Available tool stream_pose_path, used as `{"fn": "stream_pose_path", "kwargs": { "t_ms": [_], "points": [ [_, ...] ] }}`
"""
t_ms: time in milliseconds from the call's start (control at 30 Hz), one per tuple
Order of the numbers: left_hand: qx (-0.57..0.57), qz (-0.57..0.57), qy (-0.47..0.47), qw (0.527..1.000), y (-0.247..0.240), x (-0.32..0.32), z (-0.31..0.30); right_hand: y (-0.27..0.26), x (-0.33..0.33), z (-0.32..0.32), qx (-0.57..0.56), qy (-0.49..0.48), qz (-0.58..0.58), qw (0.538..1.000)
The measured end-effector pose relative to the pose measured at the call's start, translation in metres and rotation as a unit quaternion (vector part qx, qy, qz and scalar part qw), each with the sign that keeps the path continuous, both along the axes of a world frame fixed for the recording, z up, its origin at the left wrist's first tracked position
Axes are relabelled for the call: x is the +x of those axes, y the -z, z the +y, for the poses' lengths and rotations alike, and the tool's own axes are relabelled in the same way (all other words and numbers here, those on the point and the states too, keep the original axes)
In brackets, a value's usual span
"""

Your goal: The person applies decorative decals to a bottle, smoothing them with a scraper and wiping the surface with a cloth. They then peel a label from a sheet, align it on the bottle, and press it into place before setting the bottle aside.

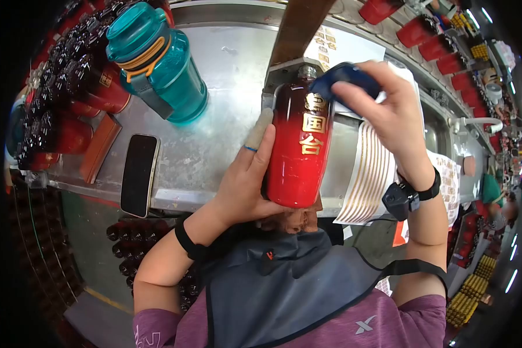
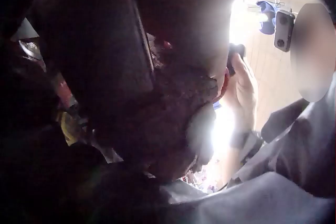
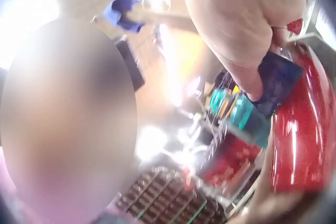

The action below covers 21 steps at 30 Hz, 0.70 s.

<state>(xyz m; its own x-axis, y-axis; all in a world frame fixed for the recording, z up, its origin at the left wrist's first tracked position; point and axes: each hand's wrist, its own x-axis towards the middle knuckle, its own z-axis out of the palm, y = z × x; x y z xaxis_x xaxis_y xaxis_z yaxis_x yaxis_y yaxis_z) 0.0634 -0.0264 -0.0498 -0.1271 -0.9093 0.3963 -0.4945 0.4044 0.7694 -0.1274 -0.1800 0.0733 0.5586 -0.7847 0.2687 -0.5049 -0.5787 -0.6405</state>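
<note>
A glossy bottle [image 1: 298,156], dark at the neck and red below, carries gold characters down its front. My left hand [image 1: 246,180] holds it from the left and underneath, a covering on one finger and a blue band around it. Between the thumb and fingers of my right hand [image 1: 388,104] is a dark blue flat piece [image 1: 345,84], against the bottle's upper right side. The right wrist view shows the blue piece [image 3: 279,79] touching the red bottle [image 3: 302,134]. In the left wrist view most of the near scene is too dark to tell.
A teal water bottle [image 1: 177,81], a phone [image 1: 139,174] and a brown case [image 1: 100,148] are on the metal table [image 1: 226,75] at left. Many dark-topped red bottles stand beyond them. Right of the held bottle lies a striped sheet [image 1: 365,174].
</note>
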Motion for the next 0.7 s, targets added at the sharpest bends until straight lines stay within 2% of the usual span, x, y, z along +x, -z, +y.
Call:
{"fn": "stream_pose_path", "kwargs": {
  "t_ms": [33,133,200,233,300,367,400,433,467,500,533,567,633,667,700],
  "points": [
    [-0.035,-0.003,-0.008,0.999,-0.001,0.001,-0.002,-0.006,0.003,-0.007,-0.176,-0.015,0.051,0.983],
    [-0.014,-0.011,-0.006,1.000,-0.004,0.004,0.002,-0.003,0.010,0.037,-0.314,-0.155,0.111,0.930],
    [-0.003,-0.017,-0.002,1.000,-0.001,0.005,0.000,0.008,0.005,0.072,-0.279,-0.246,0.085,0.924],
    [-0.020,-0.021,-0.004,1.000,0.002,0.005,-0.001,-0.005,0.008,0.075,-0.202,-0.290,0.113,0.928],
    [-0.039,-0.026,-0.001,0.999,0.003,0.005,-0.003,-0.016,0.017,0.051,-0.057,-0.247,0.090,0.963],
    [0.004,0.029,0.011,1.000,0.000,0.004,0.001,-0.009,0.008,0.016,0.039,-0.031,0.046,0.998],
    [0.005,0.021,0.009,1.000,-0.001,0.005,0.001,-0.012,0.008,0.005,-0.048,-0.013,0.058,0.997],
    [0.001,0.022,0.007,1.000,0.000,0.006,0.000,-0.008,0.008,0.008,-0.052,-0.014,0.060,0.997],
    [0.009,0.026,0.012,1.000,0.001,0.006,0.001,0.000,0.004,0.020,-0.177,-0.104,0.102,0.973],
    [0.019,0.031,0.019,0.999,0.003,0.005,0.002,0.005,0.000,0.036,-0.296,-0.190,0.143,0.925],
    [0.017,0.034,0.019,0.999,0.006,0.006,0.001,0.006,0.001,0.055,-0.236,-0.257,0.100,0.932],
    [0.018,0.036,0.024,0.999,0.009,0.006,0.001,0.000,0.002,0.066,-0.206,-0.303,0.106,0.925],
    [0.022,0.036,0.031,0.999,0.009,0.005,0.002,-0.017,0.010,0.063,0.011,-0.311,0.104,0.945],
    [0.022,0.035,0.026,0.999,0.006,0.005,0.002,-0.013,0.008,0.054,0.011,-0.308,0.102,0.946],
    [0.021,0.033,0.022,0.999,0.003,0.005,0.002,-0.007,0.004,0.035,0.081,-0.166,0.063,0.981]
  ]
}}
